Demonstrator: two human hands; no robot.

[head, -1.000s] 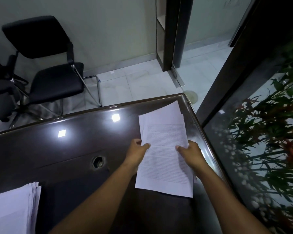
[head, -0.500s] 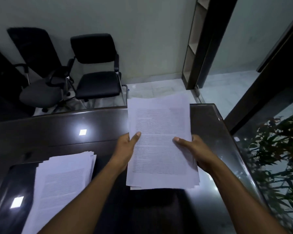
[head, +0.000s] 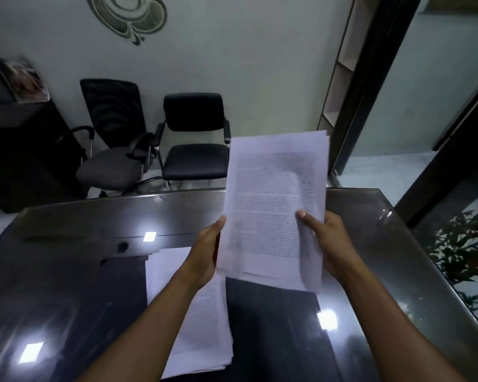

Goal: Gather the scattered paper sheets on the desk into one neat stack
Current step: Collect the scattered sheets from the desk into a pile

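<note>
Now both hands hold a sheaf (head: 273,205) of printed sheets up off the desk (head: 66,271), tilted with its top toward 12 o'clock. The left hand (head: 204,252) lies along the sheaf's left edge, thumb up the edge; its fingers are hidden behind the paper. The right hand (head: 329,244) pinches the right edge, thumb (head: 305,219) pressed flat on the printed face. The sheaf's lower edges are fanned and uneven.

A second stack (head: 204,326) lies flat on the desk at 6 o'clock, under the left forearm, its sheets also slightly offset. The desk is dark and glossy, mirroring square ceiling lights; bare surface spreads at 9 and 3 o'clock, out to its straight rims. A round cable hole (head: 122,246) sits at 10 o'clock. Beyond the far rim stand two black chairs (head: 195,139).
</note>
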